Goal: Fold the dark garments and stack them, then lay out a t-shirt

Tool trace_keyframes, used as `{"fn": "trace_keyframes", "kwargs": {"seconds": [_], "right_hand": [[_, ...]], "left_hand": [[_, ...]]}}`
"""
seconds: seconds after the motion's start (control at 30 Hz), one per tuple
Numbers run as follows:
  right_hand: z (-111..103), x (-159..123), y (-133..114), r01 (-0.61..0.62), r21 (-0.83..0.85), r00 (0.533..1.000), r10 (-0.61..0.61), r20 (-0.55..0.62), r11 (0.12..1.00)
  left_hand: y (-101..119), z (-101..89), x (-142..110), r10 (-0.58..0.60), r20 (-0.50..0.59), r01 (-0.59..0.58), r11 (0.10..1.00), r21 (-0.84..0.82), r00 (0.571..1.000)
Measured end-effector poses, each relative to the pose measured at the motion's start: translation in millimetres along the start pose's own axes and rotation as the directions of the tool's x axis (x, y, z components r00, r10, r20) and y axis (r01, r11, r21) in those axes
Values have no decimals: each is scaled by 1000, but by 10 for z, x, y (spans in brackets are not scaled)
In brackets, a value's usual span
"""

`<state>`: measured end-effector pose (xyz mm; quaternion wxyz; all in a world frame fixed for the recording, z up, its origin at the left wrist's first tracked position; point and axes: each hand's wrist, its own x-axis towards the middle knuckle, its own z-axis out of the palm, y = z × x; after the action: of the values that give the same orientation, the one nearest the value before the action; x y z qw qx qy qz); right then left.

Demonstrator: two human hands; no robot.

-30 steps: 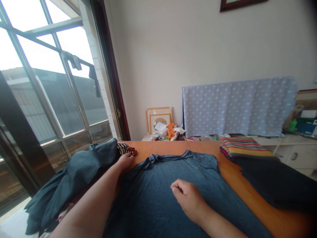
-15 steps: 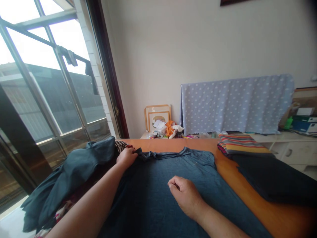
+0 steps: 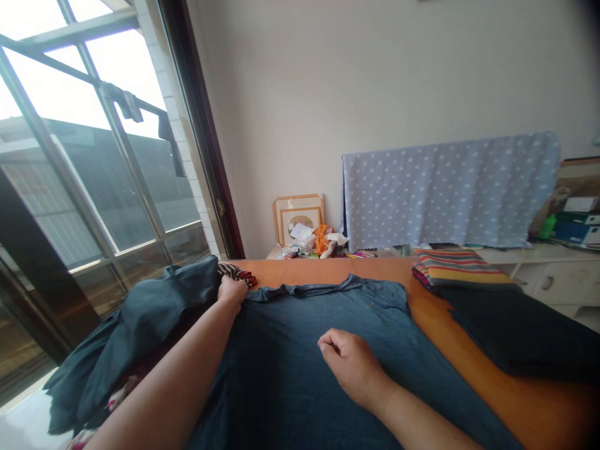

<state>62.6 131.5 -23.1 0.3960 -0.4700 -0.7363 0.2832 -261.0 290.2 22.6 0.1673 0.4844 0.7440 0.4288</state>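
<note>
The person's left hand lies at the far left shoulder of a faded denim-blue short-sleeved T-shirt, beside the end of the neckline. Its fingers bend down against the cloth, but whether they pinch the fabric or only press on it cannot be told. The right hand is loosely curled and grasps nothing, hovering or resting low over the middle of the chest; any contact with the cloth cannot be made out.

The T-shirt lies spread flat on an orange wooden surface, its collar towards the far edge and its lower part running out of view towards the person. Just past the left hand sits a bunched black-and-red striped cloth. To the left, a crumpled dark teal garment is heaped against the T-shirt. On the right stands a folded stack of multicoloured striped fabric, with a folded dark navy cloth next to it.

Behind the surface, a pale blue polka-dot cloth hangs against the wall, and wooden picture frames lean beside it.
</note>
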Motion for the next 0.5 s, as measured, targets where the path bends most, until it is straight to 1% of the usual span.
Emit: {"fn": "trace_keyframes", "kwargs": {"seconds": [0.1, 0.13, 0.23, 0.3, 0.37, 0.43, 0.5], "right_hand": [[-3, 2, 1, -3, 0, 1000, 3, -1, 1000], [-5, 3, 0, -6, 2, 1000, 6, -2, 1000], [-13, 1, -10, -11, 4, 1000, 11, -4, 1000], [-18, 0, -18, -11, 1, 1000, 11, -4, 1000], [-21, 0, -23, -12, -4, 1000, 12, -6, 1000], [-22, 3, -26, -15, -10, 1000, 15, -8, 1000], [-21, 8, -26, -16, -17, 1000, 16, -7, 1000]], "left_hand": [[25, 64, -10, 9, -40, -4, 991, 132, 999], [39, 93, -14, 25, -36, -18, 985, 169, 999], [75, 193, -42, 81, 42, -89, 968, 237, 996], [79, 263, -71, 102, 111, -127, 960, 251, 989], [67, 327, -93, 104, 157, -142, 959, 247, 982], [54, 382, -95, 98, 174, -136, 966, 221, 980], [54, 428, -75, 96, 158, -122, 978, 168, 983]]}}
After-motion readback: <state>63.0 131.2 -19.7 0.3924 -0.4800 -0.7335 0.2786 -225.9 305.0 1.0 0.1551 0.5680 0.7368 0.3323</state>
